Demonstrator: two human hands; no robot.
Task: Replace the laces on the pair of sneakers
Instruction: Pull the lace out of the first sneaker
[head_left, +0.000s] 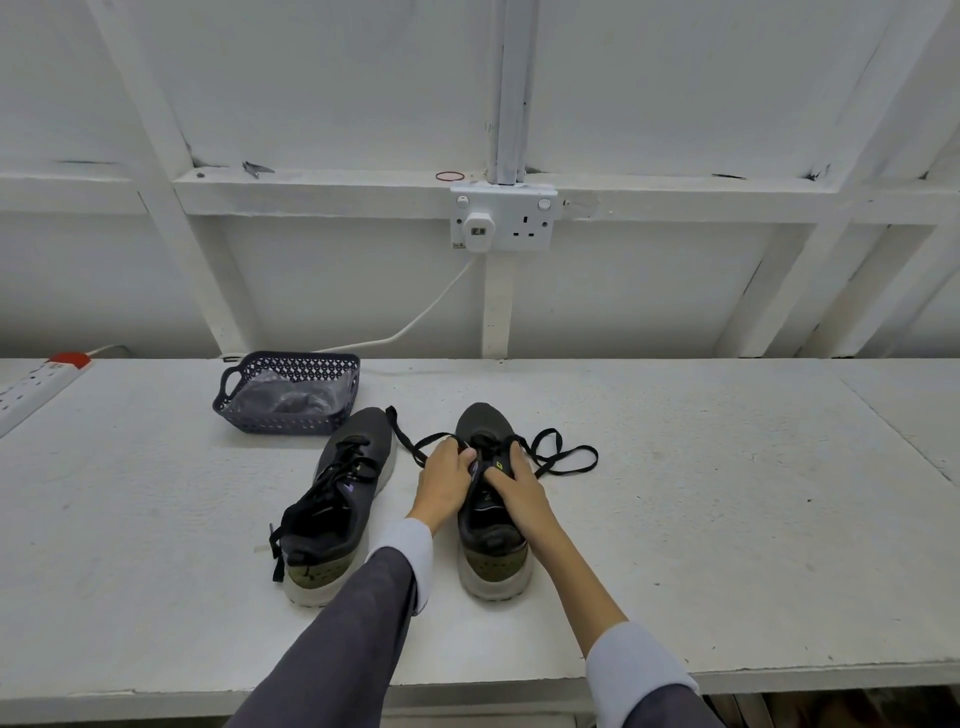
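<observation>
Pinching the sneaker (493, 551) lace (484, 442), left hand (444, 483) and right hand (514, 488) curl.

Light is soft, even and cool, brightest on the white wall (311, 104) beyond the fingers (452, 460). Shadows are faint: a thin soft rim hugs the shoe (491, 535) under the fingers. The wide lens splays the beams (171, 156) outward either side and bows the table (675, 519) edge nearer than the fingers. Corners look softer.
</observation>
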